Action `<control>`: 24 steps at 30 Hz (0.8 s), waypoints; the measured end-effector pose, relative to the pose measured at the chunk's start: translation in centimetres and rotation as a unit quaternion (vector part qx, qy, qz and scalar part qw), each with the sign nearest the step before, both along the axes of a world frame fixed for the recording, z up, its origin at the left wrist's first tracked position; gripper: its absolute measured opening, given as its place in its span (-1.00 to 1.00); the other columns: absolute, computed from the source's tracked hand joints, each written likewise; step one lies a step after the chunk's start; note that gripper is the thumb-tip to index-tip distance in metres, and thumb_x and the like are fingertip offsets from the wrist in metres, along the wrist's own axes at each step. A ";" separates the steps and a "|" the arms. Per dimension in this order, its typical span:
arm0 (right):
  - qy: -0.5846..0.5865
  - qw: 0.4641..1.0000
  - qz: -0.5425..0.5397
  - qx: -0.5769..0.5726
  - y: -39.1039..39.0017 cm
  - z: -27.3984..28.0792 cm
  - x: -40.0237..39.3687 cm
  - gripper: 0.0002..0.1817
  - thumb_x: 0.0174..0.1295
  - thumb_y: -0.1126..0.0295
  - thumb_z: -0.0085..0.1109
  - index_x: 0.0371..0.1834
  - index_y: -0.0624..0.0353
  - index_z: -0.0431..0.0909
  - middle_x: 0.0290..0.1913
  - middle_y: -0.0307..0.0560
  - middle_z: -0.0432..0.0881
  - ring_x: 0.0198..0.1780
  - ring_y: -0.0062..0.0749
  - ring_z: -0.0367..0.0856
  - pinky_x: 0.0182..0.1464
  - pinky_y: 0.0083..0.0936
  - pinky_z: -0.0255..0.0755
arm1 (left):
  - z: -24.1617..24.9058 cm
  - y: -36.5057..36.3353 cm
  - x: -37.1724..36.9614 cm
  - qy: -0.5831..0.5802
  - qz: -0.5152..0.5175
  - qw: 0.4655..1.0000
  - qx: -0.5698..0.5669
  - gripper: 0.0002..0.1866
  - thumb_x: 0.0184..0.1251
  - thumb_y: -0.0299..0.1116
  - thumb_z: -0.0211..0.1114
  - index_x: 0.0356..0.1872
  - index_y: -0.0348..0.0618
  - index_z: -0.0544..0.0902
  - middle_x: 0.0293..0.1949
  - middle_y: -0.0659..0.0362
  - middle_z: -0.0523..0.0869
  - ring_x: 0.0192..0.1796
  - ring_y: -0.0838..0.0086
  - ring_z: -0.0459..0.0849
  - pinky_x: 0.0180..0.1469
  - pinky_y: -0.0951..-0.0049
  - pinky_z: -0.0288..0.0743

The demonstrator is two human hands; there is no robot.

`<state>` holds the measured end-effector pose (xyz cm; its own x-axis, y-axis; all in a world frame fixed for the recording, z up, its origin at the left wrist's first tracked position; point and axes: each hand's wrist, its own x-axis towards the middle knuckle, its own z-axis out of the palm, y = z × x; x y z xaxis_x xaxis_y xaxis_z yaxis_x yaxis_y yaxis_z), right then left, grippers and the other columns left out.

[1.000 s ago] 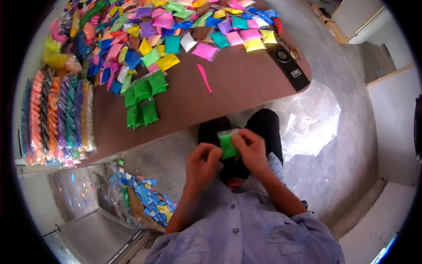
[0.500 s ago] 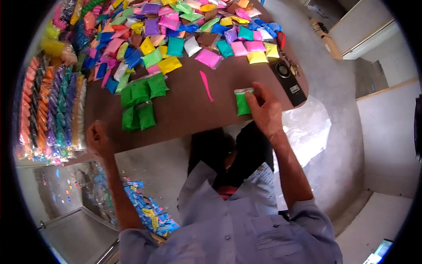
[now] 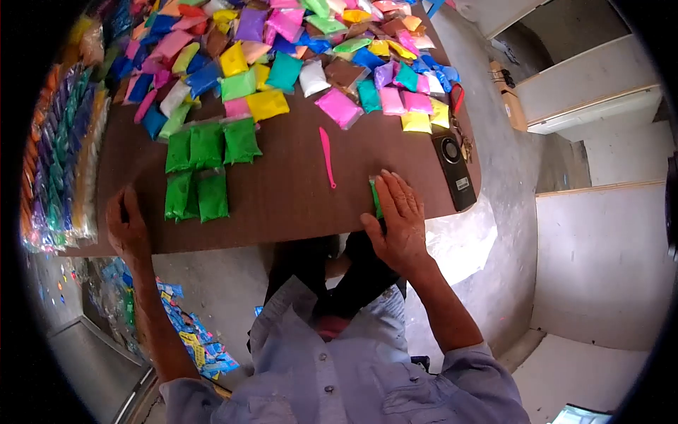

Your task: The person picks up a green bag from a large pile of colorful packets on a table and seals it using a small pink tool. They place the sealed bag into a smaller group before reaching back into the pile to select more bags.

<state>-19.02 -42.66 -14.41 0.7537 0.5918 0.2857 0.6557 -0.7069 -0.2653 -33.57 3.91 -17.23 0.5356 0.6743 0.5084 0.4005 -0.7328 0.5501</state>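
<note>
My right hand [image 3: 400, 220] lies flat, fingers stretched out, on top of a small green packet [image 3: 376, 199] near the table's front edge. Only the packet's left side shows; the rest is under my palm and fingers. At the table's left front, my left hand [image 3: 128, 225] rests with loosely curled fingers, a gap between thumb and fingers, and nothing visible in it. Several green packets [image 3: 205, 145] form two rows to its right. Between them and my right hand is a pink plastic knife-like tool [image 3: 327, 159].
A heap of colourful packets [image 3: 258, 53] covers the back of the brown table [image 3: 282, 191]. Long wrapped coloured bundles [image 3: 60, 159] stand at the left. A black device [image 3: 453, 169] with keys [image 3: 466, 145] lies at the right edge. Blue wrappers [image 3: 198, 339] litter the floor.
My right hand has gone from pinching the green packet's top corner to lying flat over it. My left hand's fingers have parted slightly. The whole view has shifted.
</note>
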 end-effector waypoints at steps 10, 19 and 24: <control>0.013 1.000 0.009 -0.002 -0.1 0.9 0.1 -0.24 0.34 0.13 0.35 0.51 0.33 0.37 0.53 0.23 0.39 0.56 0.16 0.32 0.53 0.02 0.20 | 0.1 -0.3 0.2 -0.040 -0.003 0.999 0.026 -0.79 0.58 -0.28 0.34 -0.12 -0.25 0.73 -0.25 0.03 0.74 -0.25 0.28 0.69 -0.17 0.26 0.56; 0.024 1.000 0.013 -0.008 -0.8 0.5 -0.5 -0.11 0.29 0.00 0.39 0.55 0.32 0.29 0.57 0.25 0.33 0.60 0.14 0.25 0.55 0.10 0.12 | 0.2 -0.7 0.3 -0.038 -0.020 0.998 0.051 -0.80 0.58 -0.30 0.34 -0.12 -0.27 0.72 -0.26 0.02 0.73 -0.24 0.22 0.70 -0.14 0.23 0.57; 0.033 0.999 0.014 0.001 -0.8 0.5 -0.1 -0.13 0.31 0.00 0.37 0.54 0.30 0.31 0.56 0.23 0.35 0.60 0.10 0.26 0.58 0.10 0.08 | 0.4 -0.6 0.4 -0.055 -0.006 0.997 0.054 -0.79 0.58 -0.31 0.33 -0.13 -0.28 0.72 -0.23 0.02 0.74 -0.21 0.25 0.71 -0.13 0.26 0.56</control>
